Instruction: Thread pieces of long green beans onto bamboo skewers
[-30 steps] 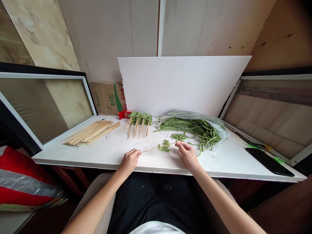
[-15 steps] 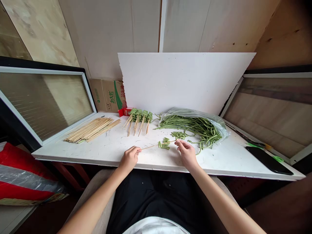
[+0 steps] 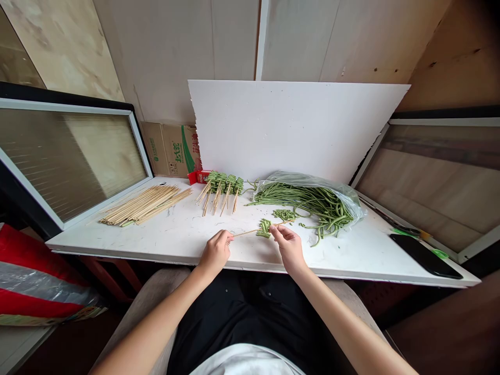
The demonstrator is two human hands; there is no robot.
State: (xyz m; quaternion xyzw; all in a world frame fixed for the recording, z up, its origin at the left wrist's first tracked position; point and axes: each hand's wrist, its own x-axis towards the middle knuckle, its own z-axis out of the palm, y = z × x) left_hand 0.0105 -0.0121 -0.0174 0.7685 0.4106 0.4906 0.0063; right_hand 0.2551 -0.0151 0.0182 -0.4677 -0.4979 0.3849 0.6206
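Note:
A thin wooden skewer (image 3: 246, 232) runs between my hands just above the table's front part. My left hand (image 3: 214, 253) pinches its left end. Short pieces of green bean (image 3: 264, 227) are threaded side by side on the middle of the skewer. My right hand (image 3: 288, 246) has thumb and fingertips closed on the skewer beside the right side of these pieces; the skewer's tip sticks out past the fingers. Behind it lies a small heap of cut bean pieces (image 3: 284, 214). Whether a loose piece is also in my right fingers is hidden.
Bare skewers (image 3: 144, 204) lie in a pile at left on the white table (image 3: 164, 242). Filled bean skewers (image 3: 224, 185) are stacked at the back. Long beans (image 3: 308, 200) spill from a clear plastic bag (image 3: 353, 195). A black phone (image 3: 424, 255) lies at right.
My right hand has moved left along the skewer, and the bean pieces on it now sit closer together. The left hand has shifted slightly right and up.

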